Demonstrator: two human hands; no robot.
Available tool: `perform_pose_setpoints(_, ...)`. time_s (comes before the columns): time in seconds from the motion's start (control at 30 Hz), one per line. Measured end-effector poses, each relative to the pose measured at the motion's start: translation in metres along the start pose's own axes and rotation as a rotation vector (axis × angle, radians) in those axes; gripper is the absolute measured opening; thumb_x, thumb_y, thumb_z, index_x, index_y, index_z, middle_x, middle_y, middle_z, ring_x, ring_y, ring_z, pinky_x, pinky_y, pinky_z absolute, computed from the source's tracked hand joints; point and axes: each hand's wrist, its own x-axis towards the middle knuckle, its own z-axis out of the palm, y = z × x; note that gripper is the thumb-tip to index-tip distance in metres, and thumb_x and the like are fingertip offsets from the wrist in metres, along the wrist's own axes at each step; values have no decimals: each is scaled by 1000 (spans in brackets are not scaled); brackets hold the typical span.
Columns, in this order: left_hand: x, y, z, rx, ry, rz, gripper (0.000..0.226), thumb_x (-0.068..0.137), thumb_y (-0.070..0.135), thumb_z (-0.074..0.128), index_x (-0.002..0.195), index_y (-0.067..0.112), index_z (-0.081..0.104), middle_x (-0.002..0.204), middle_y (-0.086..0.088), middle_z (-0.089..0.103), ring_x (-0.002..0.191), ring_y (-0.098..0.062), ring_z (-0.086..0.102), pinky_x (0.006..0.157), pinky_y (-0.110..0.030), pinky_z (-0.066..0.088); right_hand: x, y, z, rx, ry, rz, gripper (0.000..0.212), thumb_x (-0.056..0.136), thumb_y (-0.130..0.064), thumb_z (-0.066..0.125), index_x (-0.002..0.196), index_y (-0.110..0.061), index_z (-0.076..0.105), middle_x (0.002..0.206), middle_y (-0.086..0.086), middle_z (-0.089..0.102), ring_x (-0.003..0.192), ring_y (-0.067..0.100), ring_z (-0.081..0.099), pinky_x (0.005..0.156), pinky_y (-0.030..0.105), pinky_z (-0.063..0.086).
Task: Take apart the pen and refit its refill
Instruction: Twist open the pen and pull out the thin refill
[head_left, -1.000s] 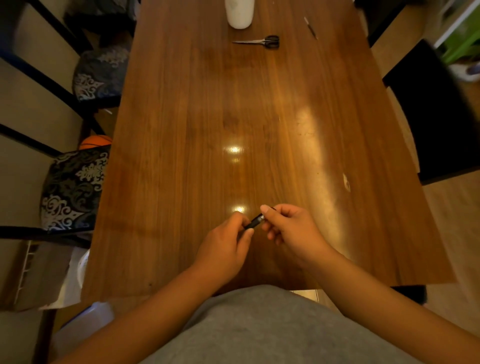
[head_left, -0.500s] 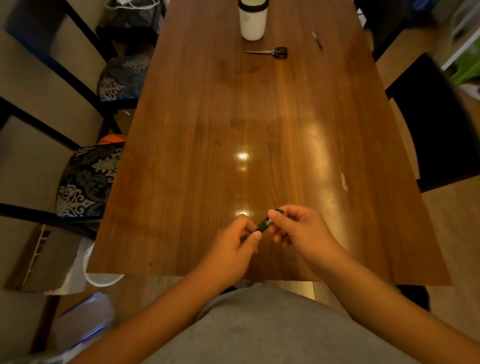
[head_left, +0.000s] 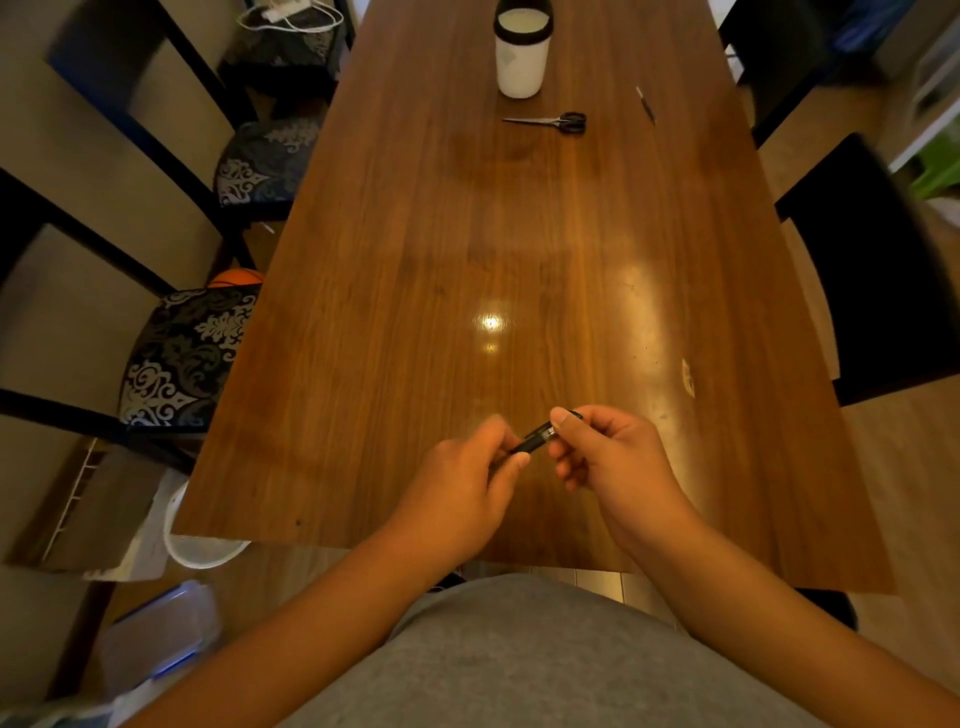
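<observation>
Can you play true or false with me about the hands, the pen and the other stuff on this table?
1. The left hand and the right hand both hold the black pen. True.
2. The scissors lie right beside the hands. False: the scissors lie far up the table, near the white cup.
3. The white cup stands upright. True.
4. The orange ball sits on the table. False: it is down beside the table, behind a chair.
</observation>
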Motion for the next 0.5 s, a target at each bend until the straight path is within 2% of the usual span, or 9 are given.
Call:
perform_pose_setpoints(0.17, 4, 3, 1, 222, 21, 67, 12, 95, 33, 50, 94, 20, 50, 76, 2, 61, 64, -22, 58, 54, -40, 47, 2, 2, 3, 66, 78, 87, 22, 90, -18, 64, 73, -4, 66, 54, 4, 62, 43, 10, 54, 40, 21, 44)
perform_pose_setpoints(0.4, 14, 4, 3, 440, 3, 158, 17, 97, 35, 43, 95, 19, 46, 82, -4, 64, 61, -30, 60, 49, -33, 35, 2, 4, 11, 120, 233, 99, 23, 92, -17, 62, 75, -1, 66, 54, 4, 60, 45, 10, 52, 43, 23, 44)
perform_pose_setpoints(0.5, 18, 4, 3, 468, -9, 163, 17, 97, 35, 42, 96, 18, 47, 83, -4, 65, 62, -31, 61, 49, -34, 37, 4, 3, 11, 137, 252, 111, 23, 91, -17, 62, 74, -3, 66, 54, 4, 60, 45, 10, 53, 44, 24, 44)
